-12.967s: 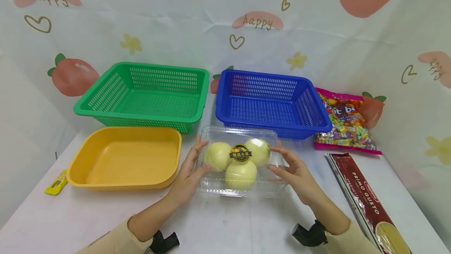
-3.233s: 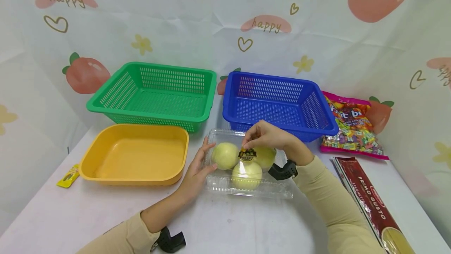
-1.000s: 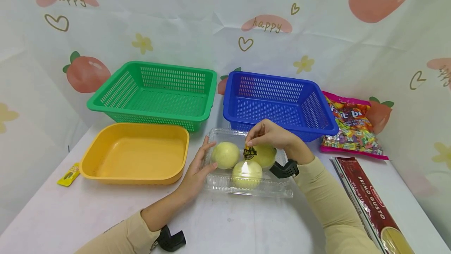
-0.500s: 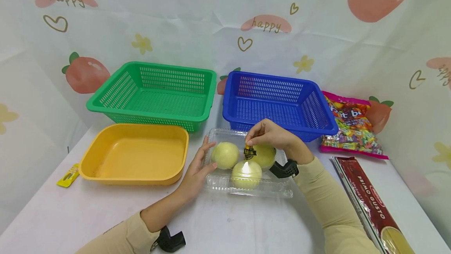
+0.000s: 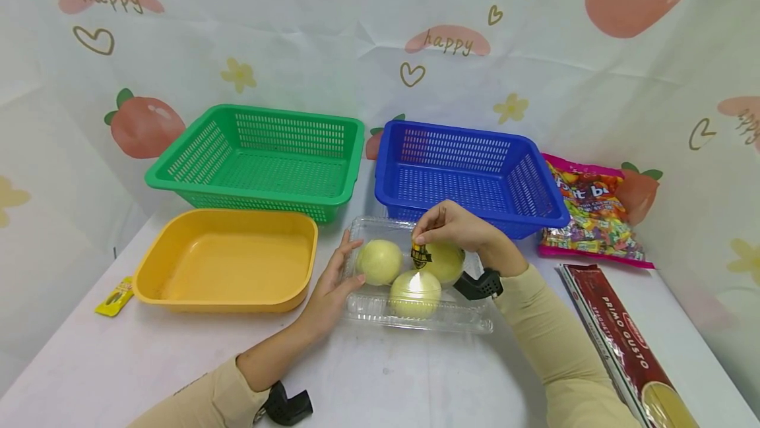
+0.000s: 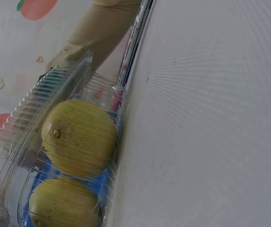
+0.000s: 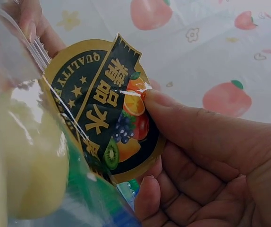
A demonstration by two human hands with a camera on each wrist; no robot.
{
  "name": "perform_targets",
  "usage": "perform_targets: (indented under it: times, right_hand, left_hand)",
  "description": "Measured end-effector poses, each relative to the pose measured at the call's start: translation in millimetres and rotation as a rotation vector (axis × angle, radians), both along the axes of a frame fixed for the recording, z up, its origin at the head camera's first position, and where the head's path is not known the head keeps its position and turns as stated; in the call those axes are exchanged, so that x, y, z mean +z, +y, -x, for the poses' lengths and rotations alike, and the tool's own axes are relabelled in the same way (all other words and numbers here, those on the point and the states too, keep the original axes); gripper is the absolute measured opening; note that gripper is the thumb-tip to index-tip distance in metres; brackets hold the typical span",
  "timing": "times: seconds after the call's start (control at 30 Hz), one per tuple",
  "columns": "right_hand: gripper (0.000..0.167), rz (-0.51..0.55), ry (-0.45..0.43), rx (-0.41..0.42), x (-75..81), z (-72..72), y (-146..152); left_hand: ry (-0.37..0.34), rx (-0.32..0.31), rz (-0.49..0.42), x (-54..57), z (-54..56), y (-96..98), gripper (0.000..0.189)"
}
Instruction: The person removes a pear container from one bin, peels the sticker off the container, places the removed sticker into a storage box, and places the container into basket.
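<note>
A clear plastic clamshell box (image 5: pixel 368 312) sits in the middle of the table, its lid down over three round pale yellow fruits (image 5: pixel 380 262). My left hand (image 5: pixel 326 289) holds the box's left side, thumb on the lid and fingers along the wall. With thumb and fingers my right hand (image 5: pixel 454 227) pinches the edge of a round black-and-gold sticker (image 7: pixel 102 109). Part of that sticker stands up off the lid, while its other edge touches the plastic. The left wrist view shows two of the fruits (image 6: pixel 79 137) through the ribbed wall; the left hand is mostly outside that view.
Behind stand a green basket (image 5: pixel 350 151) and a blue basket (image 5: pixel 549 217). A yellow basin (image 5: pixel 225 303) is left of the box, with a small yellow packet (image 5: pixel 115 296) beside it. At right lie a candy bag (image 5: pixel 594 210) and a spaghetti pack (image 5: pixel 623 336).
My right hand has gone from the box's right side to the sticker and lifted its edge off the lid. Over the last second both hands have barely moved.
</note>
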State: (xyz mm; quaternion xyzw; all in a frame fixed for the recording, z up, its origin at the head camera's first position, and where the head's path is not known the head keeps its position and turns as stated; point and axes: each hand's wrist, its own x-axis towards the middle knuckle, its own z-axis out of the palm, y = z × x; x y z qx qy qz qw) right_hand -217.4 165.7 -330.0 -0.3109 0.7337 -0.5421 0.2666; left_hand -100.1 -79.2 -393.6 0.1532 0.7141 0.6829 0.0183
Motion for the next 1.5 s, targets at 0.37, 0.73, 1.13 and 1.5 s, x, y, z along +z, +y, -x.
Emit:
perform_targets:
  times: [0.37,0.73,1.13,1.5]
  right_hand:
    - [0.022,0.019,-0.021,-0.003,2.3,-1.4,0.3]
    - [0.025,0.030,-0.045,-0.019,2.4,-2.0,-0.1]
    - [0.028,0.023,-0.071,-0.036,2.0,-0.7,0.1]
    - [0.029,0.031,-0.083,-0.026,2.0,-0.7,0.1]
  left_hand:
    - [-0.003,0.000,0.005,0.4,-0.5,0.1,0.052]
    - [-0.012,0.003,0.009,0.4,-0.2,-0.1,0.051]
    - [-0.016,0.001,0.006,0.3,0.3,-0.1,0.052]
    - [-0.005,0.000,0.005,-0.3,0.0,-0.2,0.052]
